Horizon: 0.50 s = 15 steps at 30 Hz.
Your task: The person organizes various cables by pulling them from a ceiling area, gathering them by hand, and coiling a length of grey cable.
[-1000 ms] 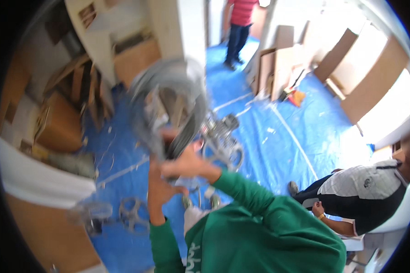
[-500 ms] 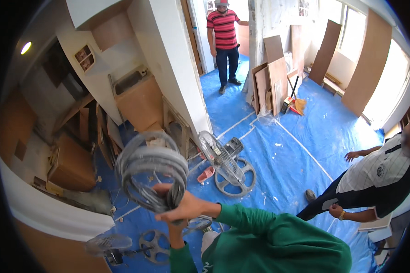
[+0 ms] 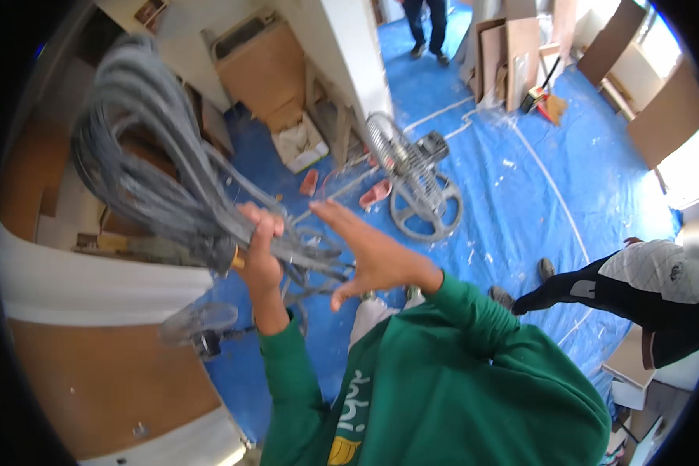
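Observation:
A big looped bundle of grey cable [image 3: 159, 167] rises up and to the left from my left hand [image 3: 262, 250], whose fingers are wrapped round its lower part. Beside that hand a dark cable end with a yellow band [image 3: 229, 255] sticks out of the bundle. Thinner loops of the cable trail to the right, below my left hand's grip. My right hand [image 3: 377, 250] is open just right of the bundle, thumb and fingers spread wide, with trailing strands close to its thumb. Whether it touches them I cannot tell.
A standing fan [image 3: 419, 175] lies tipped on the blue floor sheeting [image 3: 512, 210], near pink slippers [image 3: 375, 194]. Another fan [image 3: 202, 326] is at lower left. One person [image 3: 652, 287] is at right; another's legs [image 3: 426, 27] show at the back. Wooden boards [image 3: 520, 62] lean there.
The coil has swung up and left and now hangs stretched from my left hand. My right hand has let go and opened. The view has tilted downward.

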Tool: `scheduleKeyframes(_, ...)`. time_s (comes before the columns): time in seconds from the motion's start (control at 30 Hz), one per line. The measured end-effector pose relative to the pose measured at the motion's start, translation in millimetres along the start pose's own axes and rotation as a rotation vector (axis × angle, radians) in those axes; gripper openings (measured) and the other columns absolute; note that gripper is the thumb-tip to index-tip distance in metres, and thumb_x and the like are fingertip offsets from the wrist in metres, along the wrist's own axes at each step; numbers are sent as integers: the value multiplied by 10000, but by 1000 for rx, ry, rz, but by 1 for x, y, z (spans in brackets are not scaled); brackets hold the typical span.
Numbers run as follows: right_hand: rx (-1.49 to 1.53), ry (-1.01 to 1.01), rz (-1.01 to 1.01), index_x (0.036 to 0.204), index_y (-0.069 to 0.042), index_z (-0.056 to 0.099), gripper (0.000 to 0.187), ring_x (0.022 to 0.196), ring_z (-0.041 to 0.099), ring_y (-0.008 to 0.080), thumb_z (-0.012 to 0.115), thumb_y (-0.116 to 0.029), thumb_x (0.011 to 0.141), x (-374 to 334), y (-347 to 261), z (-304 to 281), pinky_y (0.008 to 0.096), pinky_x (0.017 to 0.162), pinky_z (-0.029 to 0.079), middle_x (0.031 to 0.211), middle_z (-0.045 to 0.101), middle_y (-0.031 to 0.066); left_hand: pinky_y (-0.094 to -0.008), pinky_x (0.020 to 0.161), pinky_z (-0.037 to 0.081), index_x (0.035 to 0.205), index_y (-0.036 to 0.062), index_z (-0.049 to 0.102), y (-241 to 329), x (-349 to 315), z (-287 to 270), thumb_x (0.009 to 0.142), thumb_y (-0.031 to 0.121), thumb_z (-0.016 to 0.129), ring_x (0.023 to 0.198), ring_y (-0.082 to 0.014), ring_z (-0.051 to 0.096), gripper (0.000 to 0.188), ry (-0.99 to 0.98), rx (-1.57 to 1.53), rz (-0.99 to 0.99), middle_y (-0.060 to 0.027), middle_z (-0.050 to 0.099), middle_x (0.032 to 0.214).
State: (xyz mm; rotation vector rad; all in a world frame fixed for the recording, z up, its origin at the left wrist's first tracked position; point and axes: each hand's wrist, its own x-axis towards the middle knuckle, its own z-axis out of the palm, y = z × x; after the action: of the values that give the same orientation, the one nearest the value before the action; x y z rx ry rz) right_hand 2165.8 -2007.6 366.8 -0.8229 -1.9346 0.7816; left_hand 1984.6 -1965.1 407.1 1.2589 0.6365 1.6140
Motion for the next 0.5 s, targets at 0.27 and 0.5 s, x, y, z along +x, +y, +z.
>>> scheduleKeyframes(0.27, 116, 76, -13, 1412, 23, 150, 1227, 1299, 312, 388, 868, -388, 506, 36, -13, 15, 424, 1054, 295, 1385, 294, 279, -304, 646, 374, 846, 94, 415, 39, 18, 37, 750, -8, 498, 596, -118, 411, 162, -104, -170, -29, -18, 384, 625)
scheduleKeyframes(0.5, 268, 111, 2, 1390, 4, 193, 1114, 1123, 494, 380, 832, -247, 513, 44, -27, 7, 387, 949, 396, 1198, 487, 254, -269, 634, 364, 823, 105, 419, 47, 20, 28, 753, 49, 529, 560, -96, 358, 142, -149, -633, -85, 1, 376, 590)
